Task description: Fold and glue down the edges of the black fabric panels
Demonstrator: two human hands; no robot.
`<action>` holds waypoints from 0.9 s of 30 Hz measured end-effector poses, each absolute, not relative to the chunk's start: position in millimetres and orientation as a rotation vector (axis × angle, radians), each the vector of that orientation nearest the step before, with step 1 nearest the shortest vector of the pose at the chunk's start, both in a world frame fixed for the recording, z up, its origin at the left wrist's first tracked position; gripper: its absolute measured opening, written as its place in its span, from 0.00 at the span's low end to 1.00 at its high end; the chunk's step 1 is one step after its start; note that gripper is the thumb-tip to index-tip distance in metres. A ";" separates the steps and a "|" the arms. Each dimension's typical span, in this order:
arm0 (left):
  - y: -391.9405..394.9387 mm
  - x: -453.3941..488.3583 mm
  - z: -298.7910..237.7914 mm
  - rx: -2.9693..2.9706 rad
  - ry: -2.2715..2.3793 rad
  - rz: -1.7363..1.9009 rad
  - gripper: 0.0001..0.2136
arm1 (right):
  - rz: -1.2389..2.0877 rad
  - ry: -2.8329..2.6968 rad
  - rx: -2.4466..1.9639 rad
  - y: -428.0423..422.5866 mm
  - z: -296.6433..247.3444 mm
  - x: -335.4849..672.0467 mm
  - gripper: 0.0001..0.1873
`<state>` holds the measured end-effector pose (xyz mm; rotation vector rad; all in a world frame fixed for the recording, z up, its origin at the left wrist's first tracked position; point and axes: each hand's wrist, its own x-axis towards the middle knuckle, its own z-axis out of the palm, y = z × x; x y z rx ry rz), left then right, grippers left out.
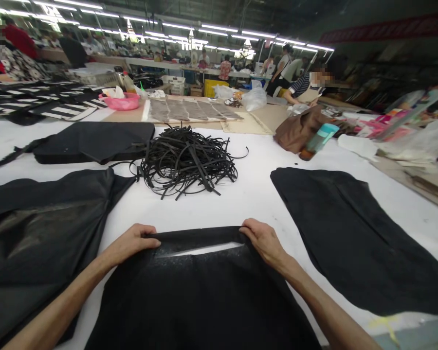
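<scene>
A black fabric panel [200, 301] lies in front of me on the white table. Its far edge is gripped at both corners: my left hand [136, 238] pinches the left corner, and my right hand [261, 238] pinches the right one. Between the hands the edge strip is raised, and a narrow white gap shows below it. Whitish specks mark the fabric along that gap. To the left lie larger black sheets [40, 233], creased and partly shiny. A stack of black panels [357, 233] rests to the right.
Beyond my hands sits a tangled heap of black strips [190, 160]. Behind it are a dark padded stack [91, 141], a pink basin [120, 101], a brown bag [295, 129] and a teal-capped bottle [318, 141]. A co-worker in a striped top [302, 87] stands at the far right.
</scene>
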<state>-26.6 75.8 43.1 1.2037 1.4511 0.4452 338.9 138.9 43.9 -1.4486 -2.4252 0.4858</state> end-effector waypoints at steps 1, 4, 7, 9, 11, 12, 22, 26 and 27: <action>79.2 -27.9 43.5 1.190 1.439 0.445 0.12 | 0.419 -2.444 -1.459 139.6 43.3 340.0 0.12; 89.4 -30.6 41.8 1.155 1.420 0.445 0.14 | 0.281 -2.544 -1.460 145.6 42.2 345.3 0.13; 97.2 -27.9 37.3 1.182 1.460 0.458 0.16 | 0.215 -2.626 -1.443 154.4 40.0 350.5 0.14; 99.6 -22.7 35.3 1.260 1.526 0.463 0.17 | 0.204 -2.640 -1.454 159.9 37.1 352.6 0.15; 99.5 -16.2 35.1 1.392 1.612 0.449 0.18 | 0.207 -2.648 -1.472 164.9 33.6 353.5 0.17; 98.8 -13.3 35.3 1.481 1.656 0.430 0.18 | 0.207 -2.658 -1.478 167.2 32.0 353.4 0.17; 95.0 -19.8 23.6 1.926 1.934 0.214 0.17 | 0.281 -2.579 -1.675 189.3 24.0 350.1 0.19; 96.9 -20.3 32.7 1.847 2.075 0.234 0.19 | 0.357 -2.349 -1.860 186.5 27.9 357.5 0.18; 96.2 -21.8 36.3 1.795 2.067 0.254 0.19 | 0.403 -2.295 -1.892 184.2 30.2 361.9 0.18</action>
